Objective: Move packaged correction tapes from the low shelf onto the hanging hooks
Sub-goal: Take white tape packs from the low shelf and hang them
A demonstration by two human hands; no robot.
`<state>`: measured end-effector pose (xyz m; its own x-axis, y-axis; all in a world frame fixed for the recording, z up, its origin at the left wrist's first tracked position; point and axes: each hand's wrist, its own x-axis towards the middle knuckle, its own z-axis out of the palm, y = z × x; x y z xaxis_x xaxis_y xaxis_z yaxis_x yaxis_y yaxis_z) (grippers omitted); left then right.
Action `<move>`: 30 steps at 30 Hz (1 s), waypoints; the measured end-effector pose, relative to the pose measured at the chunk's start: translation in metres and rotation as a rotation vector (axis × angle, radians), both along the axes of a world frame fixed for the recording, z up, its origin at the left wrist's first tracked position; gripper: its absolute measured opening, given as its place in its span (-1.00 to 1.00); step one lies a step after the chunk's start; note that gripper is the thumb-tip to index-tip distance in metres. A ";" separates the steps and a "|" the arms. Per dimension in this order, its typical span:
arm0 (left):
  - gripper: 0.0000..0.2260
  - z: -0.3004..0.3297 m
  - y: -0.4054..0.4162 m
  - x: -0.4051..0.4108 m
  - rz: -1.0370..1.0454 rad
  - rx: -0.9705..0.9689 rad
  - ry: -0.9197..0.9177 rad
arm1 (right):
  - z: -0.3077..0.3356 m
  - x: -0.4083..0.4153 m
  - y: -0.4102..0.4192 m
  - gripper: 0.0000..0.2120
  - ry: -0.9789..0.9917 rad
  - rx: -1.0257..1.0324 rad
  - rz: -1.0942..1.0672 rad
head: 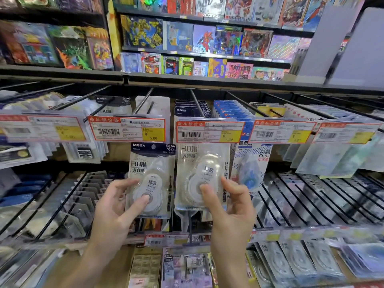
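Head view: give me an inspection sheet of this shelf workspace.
Surface: hanging hooks in rows, price tags at their front ends.
Job's things: two packaged correction tapes, left pack and right pack, held up just below the price tags.
Clutter: blue dot tape pack hanging right of them; more packs on the low shelf.
Hands: left hand pinches the left pack; right hand pinches the right pack.
Cables: nothing seen.
Surroundings: toy boxes on upper shelves.
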<state>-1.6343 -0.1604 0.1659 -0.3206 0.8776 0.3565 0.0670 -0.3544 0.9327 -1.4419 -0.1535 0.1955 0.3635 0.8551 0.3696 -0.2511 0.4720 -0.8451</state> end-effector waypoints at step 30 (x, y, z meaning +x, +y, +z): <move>-0.70 -0.006 -0.010 -0.001 -0.016 -0.019 0.069 | 0.000 0.000 0.009 -0.76 -0.040 -0.035 0.093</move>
<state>-1.6357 -0.1704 0.1595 -0.2815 0.8891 0.3608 0.1253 -0.3387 0.9325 -1.4423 -0.1441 0.1955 0.2670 0.8972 0.3518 -0.2583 0.4183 -0.8708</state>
